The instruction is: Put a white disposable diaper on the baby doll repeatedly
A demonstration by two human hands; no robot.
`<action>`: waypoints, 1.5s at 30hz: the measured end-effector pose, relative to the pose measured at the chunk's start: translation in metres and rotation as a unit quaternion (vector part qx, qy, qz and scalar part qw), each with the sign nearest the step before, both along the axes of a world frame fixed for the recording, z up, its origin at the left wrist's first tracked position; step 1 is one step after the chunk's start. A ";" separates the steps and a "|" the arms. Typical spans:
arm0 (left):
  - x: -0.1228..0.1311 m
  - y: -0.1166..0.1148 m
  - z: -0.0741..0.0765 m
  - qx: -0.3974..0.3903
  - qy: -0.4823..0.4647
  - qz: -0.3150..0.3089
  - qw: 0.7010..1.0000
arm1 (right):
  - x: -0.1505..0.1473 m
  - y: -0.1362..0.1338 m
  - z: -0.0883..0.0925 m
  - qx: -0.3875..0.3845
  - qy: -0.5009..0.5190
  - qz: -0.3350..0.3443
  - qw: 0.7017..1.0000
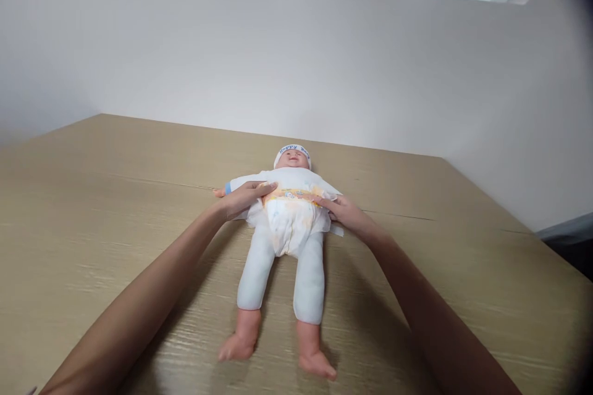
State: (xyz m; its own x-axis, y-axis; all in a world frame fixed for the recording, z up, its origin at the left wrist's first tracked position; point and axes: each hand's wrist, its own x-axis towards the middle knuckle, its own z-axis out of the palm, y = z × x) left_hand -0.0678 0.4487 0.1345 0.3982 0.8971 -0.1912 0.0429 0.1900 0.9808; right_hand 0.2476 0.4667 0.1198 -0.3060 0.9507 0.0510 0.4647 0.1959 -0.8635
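A baby doll in white clothes and a white cap lies on its back on the wooden table, feet toward me. A white diaper with a yellow patterned waistband is around its hips. My left hand lies on the doll's left side at the waistband, fingers stretched flat across it. My right hand rests against the diaper's right side, its fingers pressed at the waistband edge. A small white tab sticks out just below my right hand.
A plain white partition wall rises right behind the table. The table's right edge drops away to a dark floor. Shelving and a green object show above the wall at the far back.
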 end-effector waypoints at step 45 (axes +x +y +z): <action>0.046 -0.029 0.028 0.489 0.368 -0.017 0.790 | 0.036 -0.069 -0.038 0.291 -0.123 -0.115 0.942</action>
